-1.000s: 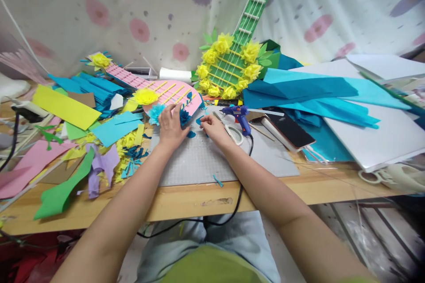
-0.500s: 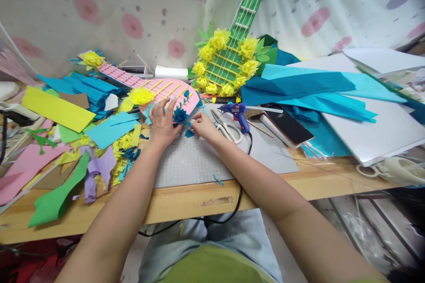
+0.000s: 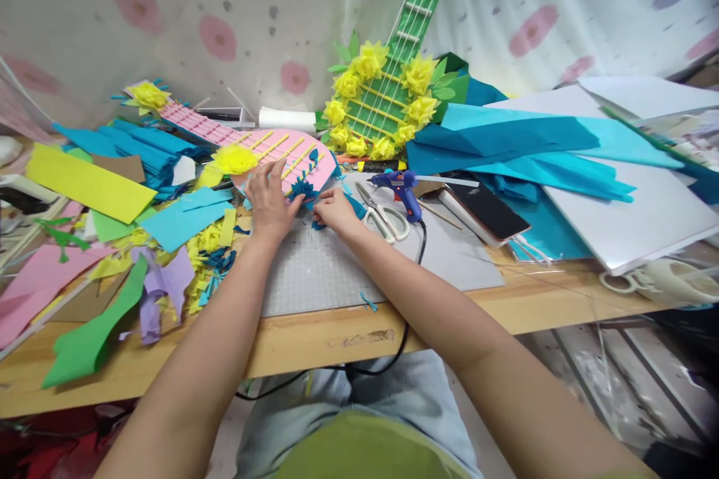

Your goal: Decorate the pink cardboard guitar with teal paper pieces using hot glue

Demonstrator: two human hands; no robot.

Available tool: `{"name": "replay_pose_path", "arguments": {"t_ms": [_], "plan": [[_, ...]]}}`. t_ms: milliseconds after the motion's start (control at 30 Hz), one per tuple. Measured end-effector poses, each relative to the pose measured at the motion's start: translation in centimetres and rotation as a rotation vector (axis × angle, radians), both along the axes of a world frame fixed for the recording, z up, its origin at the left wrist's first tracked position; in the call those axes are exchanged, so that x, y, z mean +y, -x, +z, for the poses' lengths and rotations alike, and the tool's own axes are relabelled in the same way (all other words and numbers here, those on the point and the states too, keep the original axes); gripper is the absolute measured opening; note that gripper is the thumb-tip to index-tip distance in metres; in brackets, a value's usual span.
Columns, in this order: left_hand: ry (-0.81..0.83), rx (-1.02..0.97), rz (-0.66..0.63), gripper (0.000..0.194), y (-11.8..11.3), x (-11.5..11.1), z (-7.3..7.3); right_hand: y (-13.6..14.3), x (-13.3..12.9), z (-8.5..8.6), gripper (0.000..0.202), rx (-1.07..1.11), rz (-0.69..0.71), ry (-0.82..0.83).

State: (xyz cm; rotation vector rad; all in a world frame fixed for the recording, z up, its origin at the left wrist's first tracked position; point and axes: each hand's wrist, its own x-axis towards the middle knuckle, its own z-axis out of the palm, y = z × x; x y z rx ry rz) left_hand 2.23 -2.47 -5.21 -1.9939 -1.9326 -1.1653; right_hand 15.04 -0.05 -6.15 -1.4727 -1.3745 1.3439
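A pink paper instrument (image 3: 320, 174) with yellow strips and yellow flowers lies across the back of the grey cutting mat (image 3: 314, 277). My left hand (image 3: 270, 202) rests on its lower edge, fingers apart, the thumb beside a dark blue paper flower (image 3: 302, 188). Just right of that flower, my right hand (image 3: 337, 211) is pinched at the instrument's edge; dark blue paper shows around its fingertips, but what it grips is hidden. Behind stands a green paper instrument (image 3: 382, 105) ringed with yellow flowers.
Right of my hands lie scissors (image 3: 386, 221), a blue glue gun (image 3: 403, 191) with a black cord and a phone (image 3: 488, 208). Blue paper (image 3: 505, 146) and white sheets (image 3: 634, 217) cover the right side. Coloured scraps, including a yellow sheet (image 3: 90, 183), spread across the left.
My right hand has shifted slightly left, closer to the blue flower. More dark blue paper shows behind it. The whole view has shifted slightly.
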Motion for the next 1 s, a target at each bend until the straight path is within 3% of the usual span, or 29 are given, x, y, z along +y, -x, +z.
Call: {"name": "replay_pose_path", "arguments": {"t_ms": [400, 1000], "plan": [[-0.007, -0.006, 0.016, 0.070, 0.2, 0.0, -0.1, 1.2, 0.6, -1.2, 0.027, -0.062, -0.112, -0.032], [-0.015, -0.028, 0.022, 0.071, 0.3, 0.1, -0.2, 1.4, -0.1, -0.7, 0.027, 0.068, -0.098, -0.032]]}}
